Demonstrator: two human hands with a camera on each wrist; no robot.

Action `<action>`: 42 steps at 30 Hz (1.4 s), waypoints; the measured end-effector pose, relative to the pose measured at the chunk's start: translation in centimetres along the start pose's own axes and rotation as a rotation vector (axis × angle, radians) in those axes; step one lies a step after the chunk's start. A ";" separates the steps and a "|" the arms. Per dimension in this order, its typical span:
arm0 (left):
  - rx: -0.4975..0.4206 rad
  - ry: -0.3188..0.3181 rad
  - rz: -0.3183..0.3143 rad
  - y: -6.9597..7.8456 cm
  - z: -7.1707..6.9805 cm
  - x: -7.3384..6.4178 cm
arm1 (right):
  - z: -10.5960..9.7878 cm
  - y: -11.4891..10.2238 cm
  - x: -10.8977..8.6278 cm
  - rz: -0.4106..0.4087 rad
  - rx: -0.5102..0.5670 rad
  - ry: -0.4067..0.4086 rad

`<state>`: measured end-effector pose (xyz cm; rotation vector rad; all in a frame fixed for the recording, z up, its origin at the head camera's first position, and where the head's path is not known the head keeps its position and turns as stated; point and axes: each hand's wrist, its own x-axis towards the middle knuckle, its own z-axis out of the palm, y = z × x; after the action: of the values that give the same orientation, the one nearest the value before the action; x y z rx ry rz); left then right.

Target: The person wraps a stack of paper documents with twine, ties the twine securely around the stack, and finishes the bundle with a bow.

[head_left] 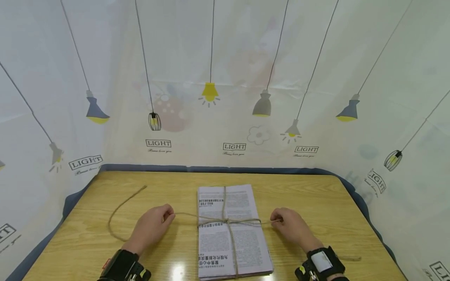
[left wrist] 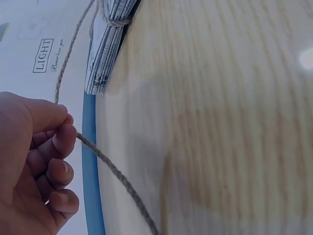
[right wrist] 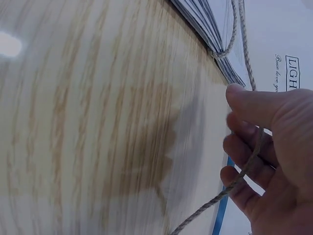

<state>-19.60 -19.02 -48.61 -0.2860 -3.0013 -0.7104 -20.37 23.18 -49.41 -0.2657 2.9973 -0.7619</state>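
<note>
A stack of newspapers lies on the wooden table, with twine running round it lengthwise and crosswise and meeting at a crossing near its middle. To the left of the stack, my left hand pinches one twine end between thumb and forefinger; its tail curves away on the table. My right hand, on the other side, pinches the other end. Both lengths run from the crossing out to the hands, a little above the table. In the right wrist view the twine's tail passes across the curled fingers and hangs down.
The wooden table has a dark blue edge along its back. Behind it hangs a pale curtain printed with lamps. A loose twine tail lies at the left. Each wrist wears a black strapped camera.
</note>
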 end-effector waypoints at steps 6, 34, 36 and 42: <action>-0.043 -0.027 0.008 0.6 -0.2 0.4 | -0.2 0.8 -0.2 -0.069 -0.045 0.036; -0.253 -0.007 0.195 6.3 -1.6 2.9 | 0.0 1.5 -0.9 -0.003 -0.032 -0.002; -0.266 -0.029 0.191 6.9 -1.6 3.1 | 0.2 1.6 -0.9 -0.006 -0.042 0.010; -0.317 -0.077 0.207 8.6 -1.4 3.9 | 0.5 1.8 -0.8 -0.014 -0.064 0.030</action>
<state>-21.85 -11.46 -43.27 -0.6386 -2.8576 -1.1732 -19.81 24.64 -50.76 -0.2801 3.0549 -0.6782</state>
